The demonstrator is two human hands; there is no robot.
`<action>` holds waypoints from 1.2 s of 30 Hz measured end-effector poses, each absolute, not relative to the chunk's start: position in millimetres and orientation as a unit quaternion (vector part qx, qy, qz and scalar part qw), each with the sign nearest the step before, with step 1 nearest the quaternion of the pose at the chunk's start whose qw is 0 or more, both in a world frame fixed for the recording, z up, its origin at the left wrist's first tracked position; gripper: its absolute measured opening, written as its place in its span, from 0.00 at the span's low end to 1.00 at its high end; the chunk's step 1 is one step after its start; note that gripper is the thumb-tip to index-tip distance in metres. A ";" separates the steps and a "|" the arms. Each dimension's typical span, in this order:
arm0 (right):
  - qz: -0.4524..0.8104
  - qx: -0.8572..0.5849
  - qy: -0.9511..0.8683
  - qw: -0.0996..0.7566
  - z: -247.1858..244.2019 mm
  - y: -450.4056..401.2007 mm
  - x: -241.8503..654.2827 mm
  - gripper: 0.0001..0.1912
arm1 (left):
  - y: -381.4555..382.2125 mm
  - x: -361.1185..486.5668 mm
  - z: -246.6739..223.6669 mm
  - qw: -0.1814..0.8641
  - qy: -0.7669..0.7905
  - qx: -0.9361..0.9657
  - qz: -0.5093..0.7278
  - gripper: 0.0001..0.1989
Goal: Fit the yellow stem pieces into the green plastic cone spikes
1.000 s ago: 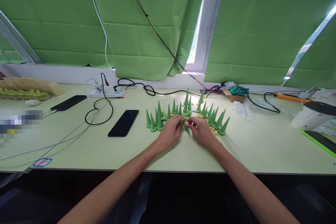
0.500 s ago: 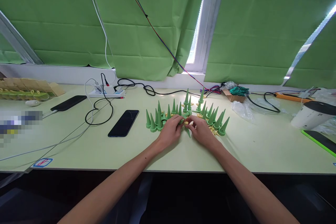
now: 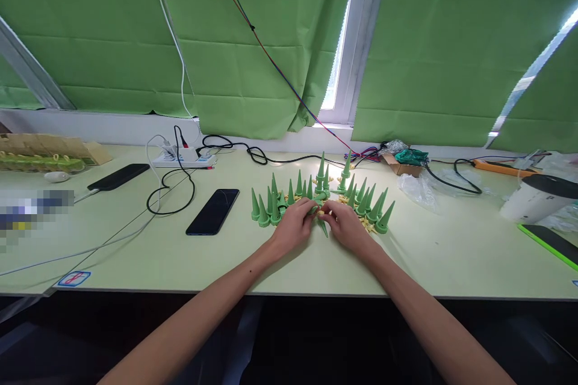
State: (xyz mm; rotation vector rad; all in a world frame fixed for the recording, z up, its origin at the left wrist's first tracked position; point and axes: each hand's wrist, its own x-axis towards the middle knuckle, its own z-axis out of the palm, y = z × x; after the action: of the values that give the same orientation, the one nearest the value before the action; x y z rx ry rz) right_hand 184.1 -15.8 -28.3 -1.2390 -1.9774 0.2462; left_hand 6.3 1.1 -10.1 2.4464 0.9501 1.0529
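My left hand is closed around a green cone-shaped piece, mostly covered by the fingers. My right hand pinches a small pale-yellow piece against it; its exact shape is hidden. Just below the fingertips a green cone lies with its tip toward me. Around both hands stand several upright green cones, among them one on the left and a leaning one on the right. Small yellow pieces are scattered between the cones beside my right hand.
A black phone lies left of the cones, with another farther left. Cables run from a power strip along the back. At right are a small cardboard box, clear plastic, a white cup and a green-edged device.
My fingers have shifted very slightly around the pieces, and the yellow piece is more covered now. The standing cones and everything else have stayed put.
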 end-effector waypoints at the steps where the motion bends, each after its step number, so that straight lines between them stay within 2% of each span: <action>1: 0.096 -0.488 -0.777 0.385 -28.1 -16.1 184.1 0.06 | 1.1 6.1 -10.3 0.156 0.332 0.854 0.369 0.11; 6: 0.093 -0.492 -0.780 0.375 -26.8 -16.8 183.3 0.07 | 1.6 5.3 -11.4 0.155 0.328 0.854 0.374 0.11; 15: 0.112 -0.494 -0.765 0.398 -27.4 -15.8 182.0 0.02 | 0.9 6.0 -10.0 0.149 0.328 0.853 0.376 0.11; 30: 0.098 -0.496 -0.777 0.376 -26.3 -17.4 183.6 0.05 | 3.3 5.0 -12.8 0.154 0.313 0.858 0.377 0.12; 36: 0.102 -0.494 -0.768 0.394 -26.5 -17.2 182.4 0.02 | 2.1 5.8 -11.5 0.155 0.316 0.852 0.387 0.12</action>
State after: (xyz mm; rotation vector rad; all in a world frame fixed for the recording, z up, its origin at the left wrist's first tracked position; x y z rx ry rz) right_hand 182.4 -17.2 -26.5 -1.2532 -1.9480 0.2590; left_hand 5.8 2.1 -11.5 2.4414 0.9059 1.1102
